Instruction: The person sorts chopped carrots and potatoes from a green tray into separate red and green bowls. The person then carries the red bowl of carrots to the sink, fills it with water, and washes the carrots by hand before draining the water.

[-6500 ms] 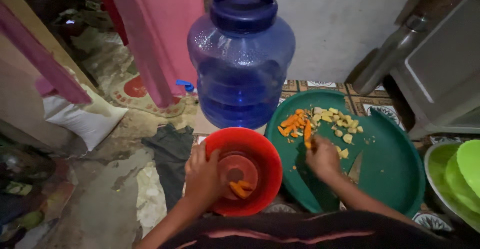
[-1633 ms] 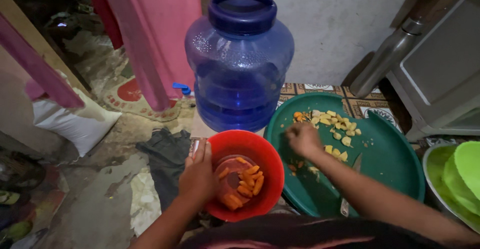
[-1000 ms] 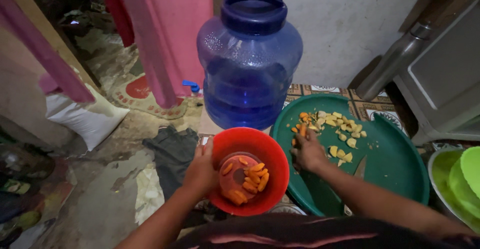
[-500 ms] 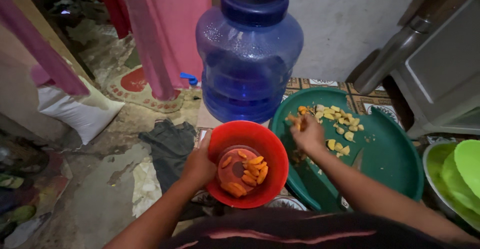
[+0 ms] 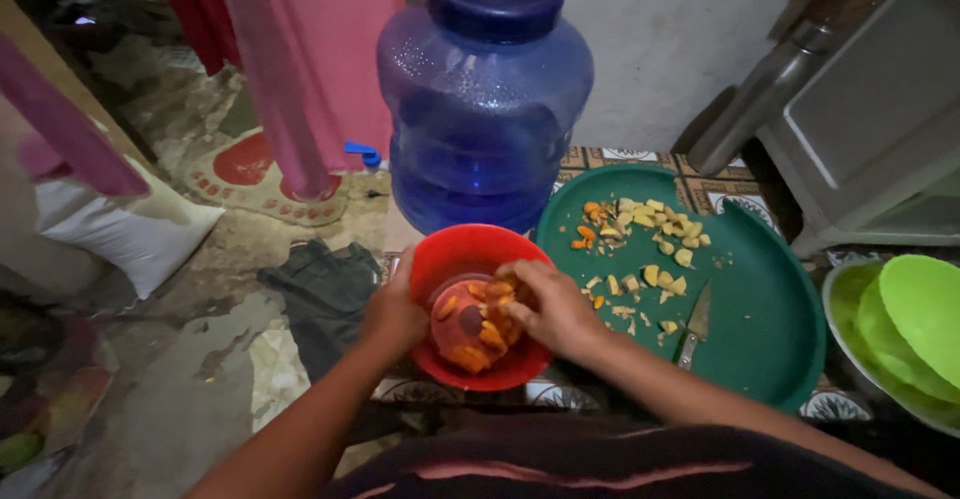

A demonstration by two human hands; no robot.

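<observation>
Nearest me, my left hand (image 5: 392, 311) grips the rim of the round red bowl (image 5: 450, 259), which holds orange and yellow cut pieces (image 5: 478, 327). My right hand (image 5: 550, 304) curls over them, fingers bunched. Beyond lies the green tray (image 5: 760, 309) with scattered pieces and a knife (image 5: 693, 324), then the blue water jug (image 5: 485, 99).

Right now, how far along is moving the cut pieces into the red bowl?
Done: orange pieces fill the red plastic bowl. In hand: the left hand steadies its rim while the right hand is over it. Left: yellow and orange chunks and a knife on the round green tray.
</observation>
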